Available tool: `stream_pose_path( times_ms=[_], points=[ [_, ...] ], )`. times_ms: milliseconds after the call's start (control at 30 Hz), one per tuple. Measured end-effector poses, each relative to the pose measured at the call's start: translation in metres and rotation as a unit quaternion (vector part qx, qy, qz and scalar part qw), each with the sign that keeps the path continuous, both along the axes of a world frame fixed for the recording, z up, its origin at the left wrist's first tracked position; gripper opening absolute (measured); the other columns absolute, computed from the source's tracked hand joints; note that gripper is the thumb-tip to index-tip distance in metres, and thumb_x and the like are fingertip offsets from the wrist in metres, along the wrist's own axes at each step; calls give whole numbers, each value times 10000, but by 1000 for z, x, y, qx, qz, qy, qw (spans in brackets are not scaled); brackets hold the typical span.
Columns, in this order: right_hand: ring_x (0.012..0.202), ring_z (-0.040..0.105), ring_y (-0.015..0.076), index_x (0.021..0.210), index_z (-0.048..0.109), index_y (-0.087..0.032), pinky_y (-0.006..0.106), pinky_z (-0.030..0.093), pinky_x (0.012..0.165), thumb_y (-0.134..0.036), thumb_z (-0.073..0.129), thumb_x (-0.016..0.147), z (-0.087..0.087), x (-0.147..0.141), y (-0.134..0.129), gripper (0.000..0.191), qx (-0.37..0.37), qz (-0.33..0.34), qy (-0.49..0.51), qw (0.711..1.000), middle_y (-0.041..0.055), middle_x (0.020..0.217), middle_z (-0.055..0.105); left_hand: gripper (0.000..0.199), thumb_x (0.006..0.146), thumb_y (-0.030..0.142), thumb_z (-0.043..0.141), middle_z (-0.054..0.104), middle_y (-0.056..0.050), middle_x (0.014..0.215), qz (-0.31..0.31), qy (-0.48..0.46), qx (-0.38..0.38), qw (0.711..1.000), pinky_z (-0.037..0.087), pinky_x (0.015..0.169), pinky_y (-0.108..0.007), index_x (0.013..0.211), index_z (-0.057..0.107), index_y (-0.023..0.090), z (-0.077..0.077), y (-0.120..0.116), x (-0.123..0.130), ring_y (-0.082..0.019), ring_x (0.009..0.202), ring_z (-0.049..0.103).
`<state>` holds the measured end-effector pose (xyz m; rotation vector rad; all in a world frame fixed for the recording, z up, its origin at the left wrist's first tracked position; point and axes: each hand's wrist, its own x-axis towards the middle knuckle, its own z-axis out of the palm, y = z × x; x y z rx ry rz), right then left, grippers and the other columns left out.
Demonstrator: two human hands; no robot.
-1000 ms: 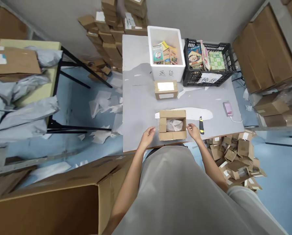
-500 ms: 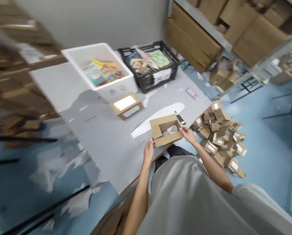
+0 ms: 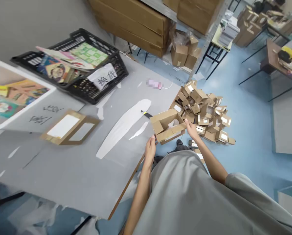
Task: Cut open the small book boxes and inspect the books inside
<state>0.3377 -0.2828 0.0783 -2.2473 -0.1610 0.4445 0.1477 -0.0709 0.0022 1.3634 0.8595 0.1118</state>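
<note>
Between my two hands is an open cardboard box (image 3: 167, 133), tilted and held at the table's right edge. Its flaps stand apart, and crumpled whitish wrapping (image 3: 174, 123) shows inside. My left hand (image 3: 150, 148) grips the box's near left corner, fingers closed on it. On the right end wall, my right hand (image 3: 191, 128) pinches the cardboard. A black and yellow utility knife (image 3: 146, 114) lies on the table just behind the box, partly covered by it. Farther left rests a closed cardboard box (image 3: 69, 128) with white labels.
On the grey table (image 3: 87, 179) stand a white bin (image 3: 44, 112) and a black crate (image 3: 94, 86), both holding booklets. A pixelated pink item (image 3: 155, 84) lies near the far edge. Many small cartons (image 3: 204, 112) are heaped on the blue floor, right. Shelving with large boxes (image 3: 131, 26) stands behind.
My view has swung right, so the table things sit farther left. Both hands have carried the open box past the table's edge, towards the floor heap.
</note>
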Motion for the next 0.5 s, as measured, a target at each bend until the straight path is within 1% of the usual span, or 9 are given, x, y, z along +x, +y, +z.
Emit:
stream_pose_path(
  times_ms=[67, 133, 200, 267, 333, 400, 500],
  points=[
    [1225, 767, 332, 1111, 810, -219, 433, 565, 1129, -897, 262, 1070, -7, 20, -27, 873, 17, -24, 11, 1000, 136, 1217, 858, 716, 1124, 744, 415, 757, -184, 1529, -22, 13, 12, 1000, 643, 1155, -483, 1443, 735, 188, -1, -18, 27, -345, 1452, 719],
    [1247, 759, 332, 1132, 802, -225, 424, 561, 1124, -879, 270, 1077, -15, 42, -58, 845, 23, -45, 22, 998, 136, 1245, 853, 756, 1113, 780, 403, 786, -181, 1475, -53, 31, 25, 998, 649, 1141, -470, 1418, 749, 181, -3, -42, 58, -347, 1426, 733],
    [1218, 761, 337, 1105, 795, -231, 419, 565, 1102, -880, 281, 1072, -24, 63, -96, 828, 18, -66, 27, 997, 130, 1219, 853, 793, 1097, 819, 397, 814, -182, 1408, -88, 44, 36, 995, 649, 1133, -465, 1373, 771, 177, -8, -72, 93, -346, 1378, 758],
    [1174, 761, 340, 1052, 783, -231, 411, 569, 1074, -901, 277, 1057, -30, 82, -140, 839, 9, -97, 31, 995, 128, 1171, 853, 803, 1085, 836, 405, 824, -190, 1382, -128, 55, 36, 990, 642, 1137, -479, 1326, 789, 173, -12, -108, 129, -348, 1348, 772],
    [1136, 760, 337, 995, 767, -228, 399, 576, 1041, -936, 249, 1033, -35, 99, -187, 878, 1, -138, 42, 990, 132, 1122, 853, 797, 1082, 834, 418, 822, -203, 1385, -176, 73, 11, 982, 644, 1127, -491, 1294, 802, 168, -16, -147, 163, -350, 1323, 785],
    [1122, 760, 335, 967, 761, -222, 391, 580, 1023, -960, 221, 1015, -39, 112, -235, 916, 2, -178, 51, 983, 138, 1107, 856, 778, 1086, 814, 442, 820, -215, 1387, -224, 95, -35, 969, 654, 1104, -485, 1284, 808, 156, -18, -188, 192, -347, 1281, 804],
    [1182, 759, 357, 1005, 793, -199, 419, 575, 1072, -970, 247, 1010, -44, 127, -300, 944, 4, -234, 61, 970, 161, 1168, 860, 733, 1086, 773, 498, 805, -227, 1426, -288, 123, -105, 944, 664, 1078, -468, 1294, 806, 141, -18, -244, 226, -329, 1202, 828]
  ],
)
